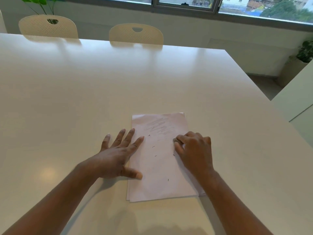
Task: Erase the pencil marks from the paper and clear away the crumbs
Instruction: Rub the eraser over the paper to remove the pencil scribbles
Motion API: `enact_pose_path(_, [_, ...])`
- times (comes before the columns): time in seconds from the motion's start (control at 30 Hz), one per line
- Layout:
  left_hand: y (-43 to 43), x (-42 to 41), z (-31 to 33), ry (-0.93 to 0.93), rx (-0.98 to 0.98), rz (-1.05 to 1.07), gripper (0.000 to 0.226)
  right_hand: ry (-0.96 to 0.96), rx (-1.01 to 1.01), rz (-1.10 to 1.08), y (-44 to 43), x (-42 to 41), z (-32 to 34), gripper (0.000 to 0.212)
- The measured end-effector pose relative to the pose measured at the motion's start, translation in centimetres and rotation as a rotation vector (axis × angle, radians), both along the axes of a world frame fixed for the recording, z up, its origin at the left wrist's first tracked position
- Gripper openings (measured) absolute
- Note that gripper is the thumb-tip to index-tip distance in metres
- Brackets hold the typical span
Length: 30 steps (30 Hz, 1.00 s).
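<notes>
Here the left hand [116, 153] lies flat, fingers spread, across the paper [159, 170] and worktop [84, 99]; the right hand [194, 150] curls round an eraser [175, 141], with crumbs [153, 147] scattered between the hands.

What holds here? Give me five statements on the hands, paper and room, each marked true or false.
1. The left hand lies flat on the paper's left edge. True.
2. The pencil marks are all erased. False: grey scribbles show near the paper's far end.
3. Crumbs lie scattered on the paper. True.
4. The right hand is flat with straight fingers. False: its fingers curl, pinching what looks like a small grey eraser.
5. Three chairs are in view. False: two chairs are.
</notes>
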<state>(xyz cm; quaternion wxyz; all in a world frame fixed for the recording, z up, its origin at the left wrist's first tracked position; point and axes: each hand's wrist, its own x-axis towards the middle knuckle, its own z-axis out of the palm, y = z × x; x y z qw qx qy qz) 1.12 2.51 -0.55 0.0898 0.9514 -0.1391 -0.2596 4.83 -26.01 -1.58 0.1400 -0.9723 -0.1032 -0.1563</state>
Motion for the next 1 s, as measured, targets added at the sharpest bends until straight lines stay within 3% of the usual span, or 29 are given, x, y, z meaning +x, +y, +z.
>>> enact_pose_path(0.2, [-0.4, 0.2, 1.0, -0.026, 0.008, 0.006, 0.132, 0.093, 0.222, 0.120, -0.6, -0.4, -0.4, 0.016])
enact_pose_path(0.4, [-6.2, 1.9, 3.0, -0.225, -0.108, -0.009, 0.114, 0.062, 0.211, 0.143, -0.5, -0.2, -0.3, 0.015])
enact_pose_path(0.67, [-8.5, 2.9, 0.3, -0.092, -0.204, -0.054, 0.133, 0.038, 0.160, 0.189, -0.6, -1.0, 0.3, 0.016])
enact_pose_path(0.8, [-8.4, 3.1, 0.2, -0.067, -0.201, -0.076, 0.132, 0.053, 0.082, 0.359, 0.6, -5.0, 0.3, 0.012])
enact_pose_path(1.0, [-8.5, 3.1, 0.4, -0.059, -0.184, -0.077, 0.140, 0.018, 0.089, 0.125, -1.6, -0.9, 0.2, 0.015])
